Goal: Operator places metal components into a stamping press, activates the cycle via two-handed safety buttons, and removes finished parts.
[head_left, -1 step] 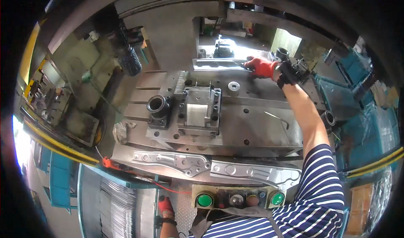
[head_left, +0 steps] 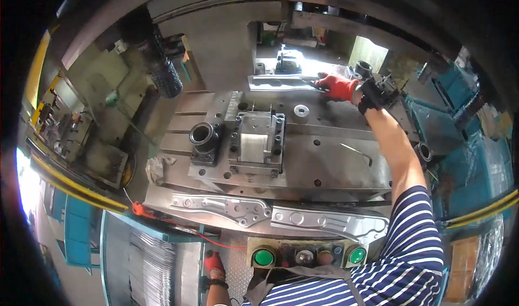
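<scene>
At the far side of the press bed, my right hand [head_left: 339, 87], in a red glove, is closed on the right end of a long silver stamped metal part [head_left: 284, 82]. Its fingertips lie over the part's edge. My left hand [head_left: 214, 264], also red-gloved, is low beside the teal-edged rack [head_left: 189, 268]. Its fingers are curled, and anything inside them is hidden. Two more stamped metal parts, one left [head_left: 219, 206] and one right [head_left: 327, 221], lie end to end along the near edge of the bed.
Mid-bed stands a bolted die block [head_left: 255, 138], with a black guide bushing [head_left: 203, 135] to its left. A hex key [head_left: 357, 152] and a round metal piece [head_left: 301, 111] lie on the plate [head_left: 335, 168]. Nearest me is a control box with green buttons [head_left: 264, 257]. Thin sheets [head_left: 151, 268] fill the rack.
</scene>
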{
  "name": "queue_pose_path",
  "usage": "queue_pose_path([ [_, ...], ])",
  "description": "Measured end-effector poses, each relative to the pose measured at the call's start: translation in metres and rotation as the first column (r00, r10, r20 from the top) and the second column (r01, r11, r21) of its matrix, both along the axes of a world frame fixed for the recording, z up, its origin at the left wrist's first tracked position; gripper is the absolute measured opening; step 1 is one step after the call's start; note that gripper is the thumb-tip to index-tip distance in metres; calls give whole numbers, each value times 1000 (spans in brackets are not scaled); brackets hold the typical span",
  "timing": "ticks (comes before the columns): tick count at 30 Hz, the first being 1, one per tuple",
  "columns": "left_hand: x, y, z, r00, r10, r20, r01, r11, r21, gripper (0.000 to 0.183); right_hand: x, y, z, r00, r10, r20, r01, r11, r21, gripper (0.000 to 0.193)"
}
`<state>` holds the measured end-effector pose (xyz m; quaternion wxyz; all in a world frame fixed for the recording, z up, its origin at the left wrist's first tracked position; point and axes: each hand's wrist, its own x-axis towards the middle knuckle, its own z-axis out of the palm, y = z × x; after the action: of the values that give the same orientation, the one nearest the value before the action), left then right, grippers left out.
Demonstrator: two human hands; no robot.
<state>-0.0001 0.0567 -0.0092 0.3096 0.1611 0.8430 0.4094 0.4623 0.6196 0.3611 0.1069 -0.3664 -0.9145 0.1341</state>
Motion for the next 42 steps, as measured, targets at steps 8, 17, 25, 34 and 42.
queue_pose_path([
  [8,19,36,11,990,-87,110,69,985,160,7,4,12,-6,999,-8,54,8,1000,16,55],
  [17,58,46,48,889,-167,427,102,980,171,36,7,-212,8,965,-259,41,222,889,401,67],
  [25,58,19,-27,704,-694,150,619,704,347,39,169,-497,-93,478,-572,-666,663,733,-154,42],
  [34,78,29,-17,732,-618,286,555,785,276,51,187,-583,-319,361,-847,-391,428,523,-737,50],
  [42,88,31,10,729,-611,309,550,791,266,64,159,-551,-288,313,-845,-434,275,518,-810,47],
])
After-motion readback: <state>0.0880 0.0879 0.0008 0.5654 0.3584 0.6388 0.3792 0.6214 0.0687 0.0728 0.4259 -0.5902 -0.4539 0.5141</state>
